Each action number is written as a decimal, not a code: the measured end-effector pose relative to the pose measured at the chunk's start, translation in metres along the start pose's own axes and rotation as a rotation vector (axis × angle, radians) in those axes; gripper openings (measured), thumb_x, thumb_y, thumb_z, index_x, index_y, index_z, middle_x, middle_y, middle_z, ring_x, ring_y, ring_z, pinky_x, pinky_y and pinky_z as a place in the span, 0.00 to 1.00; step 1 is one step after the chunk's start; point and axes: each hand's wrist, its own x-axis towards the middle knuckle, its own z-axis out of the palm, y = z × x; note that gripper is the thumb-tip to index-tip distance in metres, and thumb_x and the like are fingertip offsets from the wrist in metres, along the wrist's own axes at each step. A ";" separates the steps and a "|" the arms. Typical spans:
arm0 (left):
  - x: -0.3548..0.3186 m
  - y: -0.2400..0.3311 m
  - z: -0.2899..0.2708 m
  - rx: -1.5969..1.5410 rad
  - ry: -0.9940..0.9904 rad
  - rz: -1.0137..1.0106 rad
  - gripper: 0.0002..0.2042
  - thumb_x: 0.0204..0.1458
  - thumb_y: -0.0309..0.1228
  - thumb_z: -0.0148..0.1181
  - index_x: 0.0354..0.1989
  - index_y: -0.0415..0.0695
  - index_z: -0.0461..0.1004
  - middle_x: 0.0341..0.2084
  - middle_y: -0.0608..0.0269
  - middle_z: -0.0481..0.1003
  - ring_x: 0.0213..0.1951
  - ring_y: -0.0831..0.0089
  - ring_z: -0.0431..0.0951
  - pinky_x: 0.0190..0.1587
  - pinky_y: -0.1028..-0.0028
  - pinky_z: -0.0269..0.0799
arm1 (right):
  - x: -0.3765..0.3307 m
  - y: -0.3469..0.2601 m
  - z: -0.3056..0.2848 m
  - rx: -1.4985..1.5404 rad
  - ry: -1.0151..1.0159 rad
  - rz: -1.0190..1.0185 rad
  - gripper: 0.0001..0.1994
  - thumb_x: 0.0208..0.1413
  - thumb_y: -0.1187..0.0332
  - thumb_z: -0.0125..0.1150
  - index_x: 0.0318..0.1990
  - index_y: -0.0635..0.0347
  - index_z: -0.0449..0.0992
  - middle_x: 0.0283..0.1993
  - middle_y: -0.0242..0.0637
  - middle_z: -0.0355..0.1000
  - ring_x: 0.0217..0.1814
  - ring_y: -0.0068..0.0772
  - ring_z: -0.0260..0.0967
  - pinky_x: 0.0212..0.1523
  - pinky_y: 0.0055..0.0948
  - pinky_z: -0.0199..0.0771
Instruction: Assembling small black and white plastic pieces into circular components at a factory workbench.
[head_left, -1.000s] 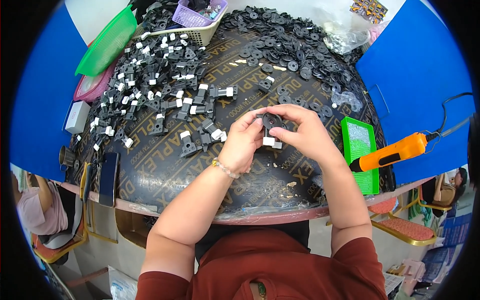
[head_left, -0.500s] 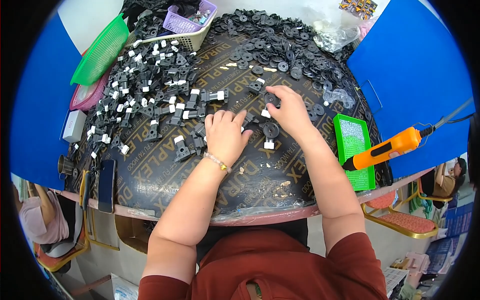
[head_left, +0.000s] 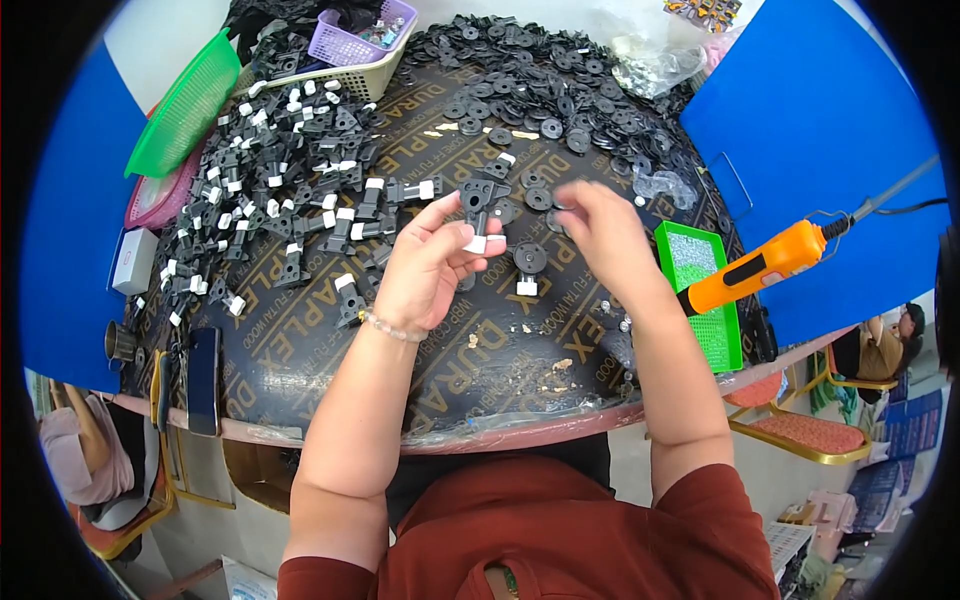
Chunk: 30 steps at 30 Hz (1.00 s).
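My left hand (head_left: 430, 265) holds a black plastic bracket with a white end (head_left: 477, 208) up above the dark table (head_left: 330, 380), pinched between thumb and fingers. My right hand (head_left: 598, 225) hovers just right of it, blurred, fingers curled near loose black round discs (head_left: 530, 258); whether it holds one I cannot tell. A single assembled black piece with a white tip (head_left: 527, 270) lies on the table between the hands.
A heap of black-and-white assembled brackets (head_left: 280, 190) covers the left. Several black discs (head_left: 540, 90) are piled at the back. A green tray (head_left: 700, 290) and orange electric screwdriver (head_left: 765, 265) sit at right. Green and purple baskets (head_left: 190, 100) stand at back left; a phone (head_left: 203, 365) lies near the edge.
My left hand has lifted a bracket off the table and turned palm up. My right hand has drawn back from the discs toward the bracket.
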 end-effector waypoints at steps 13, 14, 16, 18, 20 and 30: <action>-0.012 -0.025 0.025 0.070 -0.104 -0.096 0.26 0.53 0.15 0.54 0.61 0.43 0.57 0.44 0.50 0.75 0.43 0.61 0.82 0.43 0.69 0.79 | -0.104 0.027 -0.006 -0.558 -0.230 0.107 0.03 0.50 0.74 0.58 0.29 0.63 0.77 0.33 0.45 0.74 0.37 0.47 0.76 0.41 0.40 0.78; -0.011 -0.027 0.026 0.088 -0.094 -0.099 0.27 0.53 0.15 0.54 0.62 0.42 0.56 0.45 0.49 0.75 0.43 0.62 0.81 0.44 0.69 0.79 | -0.099 0.027 -0.007 -0.472 -0.215 0.088 0.03 0.52 0.74 0.59 0.30 0.63 0.78 0.33 0.43 0.73 0.36 0.46 0.75 0.39 0.37 0.77; -0.012 -0.034 0.022 0.149 -0.099 -0.087 0.28 0.53 0.15 0.55 0.62 0.44 0.56 0.47 0.49 0.75 0.44 0.64 0.81 0.44 0.71 0.79 | -0.081 0.002 -0.014 -0.206 -0.134 0.100 0.03 0.53 0.74 0.60 0.31 0.63 0.78 0.34 0.42 0.73 0.35 0.44 0.74 0.38 0.35 0.76; -0.014 -0.035 0.027 0.225 -0.105 -0.082 0.28 0.54 0.15 0.55 0.63 0.41 0.56 0.45 0.51 0.75 0.44 0.66 0.81 0.44 0.73 0.79 | -0.065 -0.019 -0.015 0.164 -0.027 0.099 0.02 0.53 0.75 0.63 0.33 0.63 0.78 0.35 0.39 0.72 0.33 0.37 0.73 0.36 0.31 0.75; -0.012 -0.036 0.025 0.237 -0.125 -0.102 0.27 0.54 0.15 0.56 0.62 0.41 0.57 0.45 0.52 0.76 0.44 0.67 0.81 0.43 0.73 0.79 | -0.052 -0.035 -0.015 0.332 -0.049 0.124 0.03 0.54 0.74 0.63 0.33 0.65 0.77 0.37 0.37 0.70 0.33 0.27 0.72 0.37 0.29 0.74; -0.012 -0.038 0.023 0.176 -0.116 -0.184 0.24 0.56 0.18 0.56 0.61 0.40 0.60 0.45 0.50 0.76 0.44 0.65 0.81 0.44 0.70 0.80 | -0.025 -0.020 -0.002 0.277 0.033 0.095 0.06 0.55 0.73 0.62 0.39 0.64 0.79 0.40 0.39 0.70 0.37 0.32 0.73 0.39 0.30 0.73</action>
